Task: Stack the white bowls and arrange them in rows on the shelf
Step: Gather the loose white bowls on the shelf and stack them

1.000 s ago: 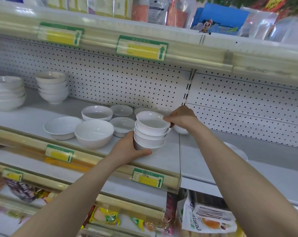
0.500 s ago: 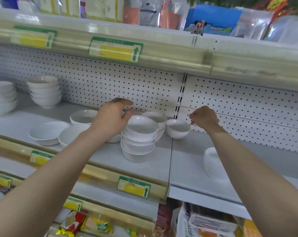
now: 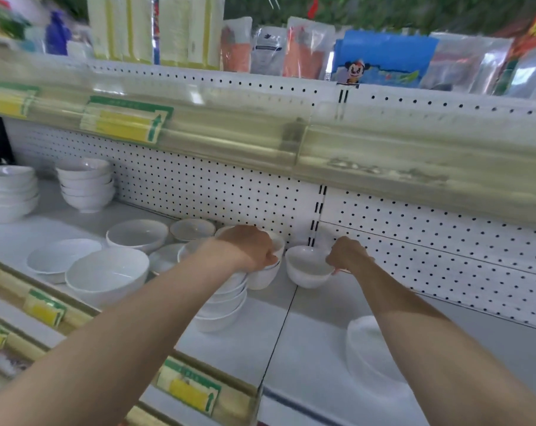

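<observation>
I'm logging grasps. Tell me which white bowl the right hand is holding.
The single small bowl by the pegboard's upright seam; the right hand grips its right rim. It stands alone, unlike the stacked bowls under the left hand.

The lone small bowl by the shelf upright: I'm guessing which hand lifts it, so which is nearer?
Right. The right hand grips the lone small bowl's right rim; the left hand is left of it, on another bowl.

Both bare forearms extend forward; left hand (image 3: 250, 248) is curled palm-down, right hand (image 3: 348, 255) closed in a pinch.
</observation>
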A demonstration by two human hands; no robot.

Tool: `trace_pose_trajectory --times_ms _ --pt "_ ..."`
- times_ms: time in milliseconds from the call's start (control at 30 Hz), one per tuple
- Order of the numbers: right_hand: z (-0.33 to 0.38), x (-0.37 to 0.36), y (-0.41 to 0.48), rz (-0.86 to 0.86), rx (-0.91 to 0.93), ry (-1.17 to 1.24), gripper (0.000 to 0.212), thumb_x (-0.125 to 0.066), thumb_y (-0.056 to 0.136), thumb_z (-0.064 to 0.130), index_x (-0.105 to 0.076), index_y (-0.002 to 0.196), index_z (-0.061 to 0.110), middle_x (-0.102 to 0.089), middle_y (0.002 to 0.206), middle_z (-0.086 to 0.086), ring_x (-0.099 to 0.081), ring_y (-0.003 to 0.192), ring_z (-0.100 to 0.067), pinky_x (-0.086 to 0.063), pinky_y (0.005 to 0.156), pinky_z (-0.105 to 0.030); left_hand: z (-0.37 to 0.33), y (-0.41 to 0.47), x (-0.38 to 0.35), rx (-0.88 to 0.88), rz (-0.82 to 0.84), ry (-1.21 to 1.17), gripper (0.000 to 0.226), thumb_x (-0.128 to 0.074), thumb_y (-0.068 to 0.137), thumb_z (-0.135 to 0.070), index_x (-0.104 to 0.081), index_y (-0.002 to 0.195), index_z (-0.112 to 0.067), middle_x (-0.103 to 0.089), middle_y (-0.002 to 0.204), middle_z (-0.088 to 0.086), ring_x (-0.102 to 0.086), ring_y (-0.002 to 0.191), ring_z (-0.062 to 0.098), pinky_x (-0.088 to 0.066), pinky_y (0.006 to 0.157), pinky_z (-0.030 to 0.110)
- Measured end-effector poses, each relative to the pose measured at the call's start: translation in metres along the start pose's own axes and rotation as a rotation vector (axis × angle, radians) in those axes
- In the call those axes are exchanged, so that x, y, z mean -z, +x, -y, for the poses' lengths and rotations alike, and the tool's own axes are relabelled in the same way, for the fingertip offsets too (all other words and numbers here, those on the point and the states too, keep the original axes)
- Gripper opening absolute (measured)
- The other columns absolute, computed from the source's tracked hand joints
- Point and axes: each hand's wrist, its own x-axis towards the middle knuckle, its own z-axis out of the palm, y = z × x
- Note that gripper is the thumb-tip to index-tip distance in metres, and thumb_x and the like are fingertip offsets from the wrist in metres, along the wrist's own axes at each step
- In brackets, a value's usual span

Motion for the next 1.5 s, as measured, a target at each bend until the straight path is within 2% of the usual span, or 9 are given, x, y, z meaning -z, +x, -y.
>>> trace_pose_trajectory --times_ms 233,333,400,567,833,1000,1167,1367,1500 --pt "0.0 0.012 -0.007 -0.068 0.038 0.097 0.009 -0.051 0.087 0.006 -0.046 0.08 0.008 -0.056 0.032 0.002 -0.057 0.078 -0.022 -0.048 0.097 -0.041 0.0 -0.005 0.0 0.01 -0.029 -0.015 0.036 -0.039 0.101 -0.041 -0.062 0.095 -0.013 -0.062 0.102 0.01 -0.055 0.096 0.029 -0.036 0.072 0.031" --pt "0.0 0.033 -0.02 -0.165 0.017 0.236 0.006 -0.048 0.082 0.006 -0.052 0.078 0.006 -0.061 0.038 0.0 -0.064 0.084 -0.027 -0.051 0.092 -0.043 0.013 -0.013 0.002 0.017 -0.124 -0.063 0.038 -0.038 0.1 -0.042 -0.065 0.1 -0.015 -0.063 0.106 0.006 -0.056 0.101 0.028 -0.048 0.085 0.038" --pt "0.001 0.052 -0.033 -0.243 0.004 0.335 0.008 -0.05 0.08 0.002 -0.055 0.073 0.004 -0.058 0.035 0.0 -0.063 0.071 -0.026 -0.055 0.074 -0.036 0.025 -0.023 0.005 0.023 -0.209 -0.098 0.039 -0.037 0.1 -0.046 -0.062 0.119 -0.023 -0.059 0.128 0.001 -0.051 0.119 0.026 -0.043 0.098 0.039" --pt "0.022 0.09 -0.075 -0.283 0.03 0.447 0.026 -0.057 0.084 0.004 -0.057 0.058 0.007 -0.046 0.025 0.007 -0.042 0.042 -0.013 -0.032 0.032 -0.012 0.069 -0.064 -0.001 0.036 -0.482 -0.334 0.064 -0.044 0.094 -0.061 -0.044 0.145 -0.023 -0.043 0.151 0.001 -0.037 0.138 0.021 -0.032 0.11 0.032" --pt "0.086 0.074 -0.134 -0.148 0.213 0.642 0.014 -0.058 0.084 0.0 -0.071 0.082 -0.006 -0.065 0.053 -0.002 -0.039 0.053 -0.013 -0.03 0.046 -0.023 0.106 -0.108 -0.058 0.052 -0.389 -0.818 0.131 -0.06 0.049 -0.09 -0.025 0.152 -0.017 -0.038 0.151 -0.003 -0.036 0.139 0.013 -0.033 0.112 0.032" --pt "0.104 0.059 -0.157 -0.022 0.299 0.71 0.023 -0.06 0.08 0.003 -0.07 0.097 -0.008 -0.067 0.049 -0.001 -0.048 0.074 -0.019 -0.034 0.061 -0.025 0.1 -0.1 -0.082 0.008 -0.308 -0.961 0.102 -0.085 0.054 -0.062 -0.034 0.137 -0.031 -0.05 0.132 -0.02 -0.05 0.121 0.001 -0.042 0.104 0.029" --pt "0.108 0.042 -0.169 0.045 0.311 0.603 0.025 -0.058 0.074 -0.001 -0.069 0.093 -0.013 -0.064 0.057 -0.007 -0.047 0.067 -0.018 -0.031 0.055 -0.026 0.092 -0.092 -0.103 0.008 -0.358 -1.066 0.098 -0.087 0.046 -0.06 -0.043 0.13 -0.032 -0.058 0.126 -0.018 -0.056 0.116 0.004 -0.049 0.098 0.034" --pt "0.107 0.023 -0.169 0.067 0.314 0.592 0.029 -0.055 0.073 0.001 -0.072 0.093 -0.011 -0.067 0.052 -0.003 -0.049 0.074 -0.017 -0.034 0.076 -0.03 0.091 -0.091 -0.106 0.013 -0.373 -1.086 0.09 -0.088 0.055 -0.053 -0.044 0.129 -0.029 -0.057 0.125 -0.014 -0.055 0.115 0.008 -0.047 0.096 0.033" --pt "0.105 0.022 -0.168 0.058 0.315 0.608 0.028 -0.056 0.073 0.003 -0.072 0.092 -0.011 -0.067 0.052 -0.002 -0.046 0.074 -0.016 -0.033 0.068 -0.029 0.093 -0.091 -0.106 0.01 -0.355 -1.099 0.096 -0.086 0.051 -0.059 -0.042 0.131 -0.028 -0.057 0.126 -0.014 -0.055 0.115 0.008 -0.047 0.098 0.036"
